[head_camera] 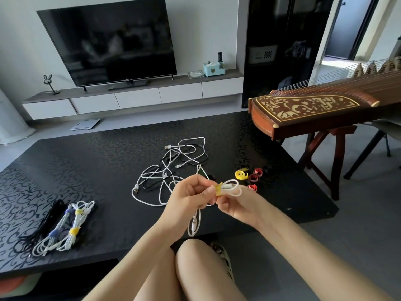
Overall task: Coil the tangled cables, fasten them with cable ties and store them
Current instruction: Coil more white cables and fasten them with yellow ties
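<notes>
Fastening step. My left hand (191, 193) and right hand (236, 206) both pinch a coiled white cable (234, 185) at frame centre, yellow tie (218, 190) wrapped round it. Next, I judge: press tie closed, lay it by finished bundles (65, 229) lower left, then tackle tangled pile (173, 166) on desk (97, 170).

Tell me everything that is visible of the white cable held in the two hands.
The thin white cable is folded into a long, narrow coil held up off the black patterned table. A yellow cable tie wraps it near one end, where the left hand and the right hand pinch it. A loop sticks out to the right; the other end hangs below the hands.
</notes>
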